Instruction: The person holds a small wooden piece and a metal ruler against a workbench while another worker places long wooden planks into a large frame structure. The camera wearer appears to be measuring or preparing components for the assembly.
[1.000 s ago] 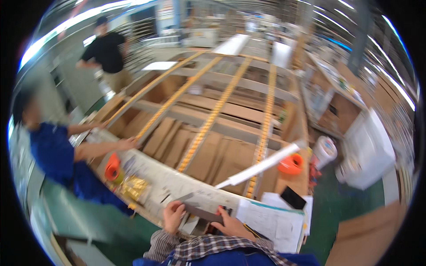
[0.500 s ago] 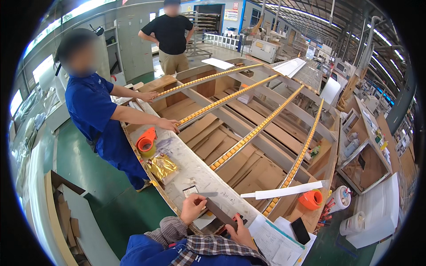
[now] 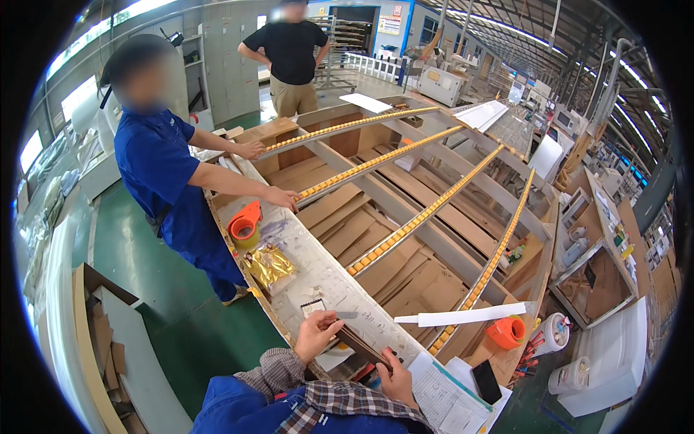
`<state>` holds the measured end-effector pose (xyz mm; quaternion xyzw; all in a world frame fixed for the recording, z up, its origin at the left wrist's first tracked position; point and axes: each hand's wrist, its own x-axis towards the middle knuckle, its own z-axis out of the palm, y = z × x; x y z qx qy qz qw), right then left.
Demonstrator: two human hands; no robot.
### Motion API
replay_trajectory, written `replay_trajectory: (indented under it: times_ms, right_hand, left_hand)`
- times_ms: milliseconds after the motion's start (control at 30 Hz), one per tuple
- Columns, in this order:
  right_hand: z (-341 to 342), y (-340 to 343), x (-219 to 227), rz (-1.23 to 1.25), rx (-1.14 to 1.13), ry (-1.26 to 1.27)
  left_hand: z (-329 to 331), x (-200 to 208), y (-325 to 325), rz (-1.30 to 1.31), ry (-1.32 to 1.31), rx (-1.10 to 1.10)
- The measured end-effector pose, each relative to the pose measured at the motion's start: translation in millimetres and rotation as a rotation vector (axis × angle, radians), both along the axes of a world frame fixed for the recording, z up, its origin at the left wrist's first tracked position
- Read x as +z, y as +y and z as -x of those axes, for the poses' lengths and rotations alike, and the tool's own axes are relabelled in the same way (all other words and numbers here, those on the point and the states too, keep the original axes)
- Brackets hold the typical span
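Note:
A dark brown flat strip (image 3: 359, 344) slants between my hands, above the near edge of a worn white ledge (image 3: 376, 325). My left hand (image 3: 316, 337) pinches its left end, and my right hand (image 3: 395, 379) has fingers closed round its right end. Just past my left fingers lies a short grey flat piece (image 3: 347, 315), next to a small white card with a dark edge (image 3: 313, 307). Beneath the strip there are dark and red items, partly hidden. Papers on a clipboard (image 3: 448, 398) lie beside my right hand.
Four-sided wooden frame carries yellow roller tracks (image 3: 397, 235). A white strip (image 3: 463, 314), orange tape dispenser (image 3: 506, 331) and phone (image 3: 486, 382) lie right. Left are a gold packet (image 3: 270, 267) and another tape dispenser (image 3: 244, 223). A co-worker (image 3: 155, 170) touches the tracks; another person (image 3: 288, 58) stands behind.
The brown strip has turned, so its broad face shows narrower. My hands keep their hold on it. The whole view has shifted slightly.

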<state>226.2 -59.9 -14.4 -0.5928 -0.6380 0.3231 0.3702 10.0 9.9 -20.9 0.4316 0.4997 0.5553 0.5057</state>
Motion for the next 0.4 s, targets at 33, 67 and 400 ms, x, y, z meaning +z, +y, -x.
replay_trajectory:
  times_ms: [33, 67, 400]
  right_hand:
    - [0, -1, 0, 0.019, 0.007, 0.021]
    - [0, 0, 1, 0.035, 0.013, 0.043]
    - [-2, 1, 16, 0.001, 0.143, -0.074]
  left_hand:
    - [2, -12, 3, -0.021, 0.013, -0.015]
    - [3, -12, 5, -0.046, 0.027, -0.031]
    - [5, -13, 5, 0.075, 0.136, -0.119]
